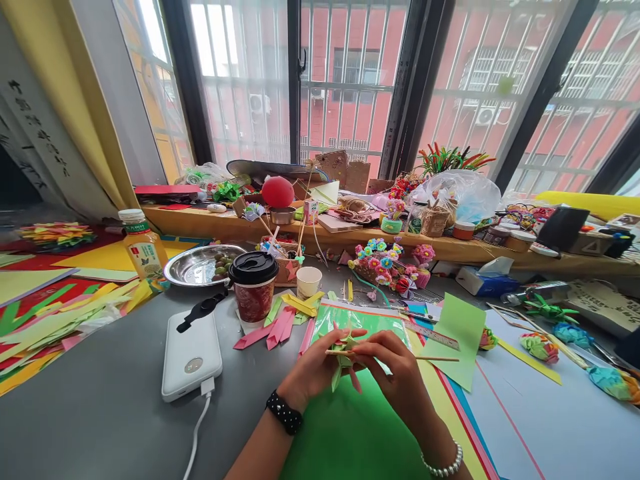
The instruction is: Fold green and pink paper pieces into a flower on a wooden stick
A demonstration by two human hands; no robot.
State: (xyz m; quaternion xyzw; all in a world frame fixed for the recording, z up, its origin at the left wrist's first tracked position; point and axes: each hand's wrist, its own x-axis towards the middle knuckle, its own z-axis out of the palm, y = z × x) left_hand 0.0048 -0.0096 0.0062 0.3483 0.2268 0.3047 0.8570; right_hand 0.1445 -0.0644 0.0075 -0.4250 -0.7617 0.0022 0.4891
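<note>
A grey table [100, 420] stands against a wooden ledge [200, 220] under a barred window [345, 40], a red building beyond. On a green sheet [340, 433], the left hand [310, 370] curls around a folded green-and-pink paper piece [343, 380]; the right hand [395, 370], thumb and fingers pressed together, pinches a thin stick [437, 359] against it — though the fingers partly hide where they meet.

Left of the hands sit a white power bank [193, 360] with its cable [197, 433], a lidded red cup [254, 297] and loose paper strips [283, 327]. A pale green sheet [457, 333] and a ruler [433, 335] lie right, near crumpled paper flowers [539, 348].

The juice-coloured bottle [145, 257] has a green label — its characters too small to read, like those on the hanging [40, 127] at far left.
</note>
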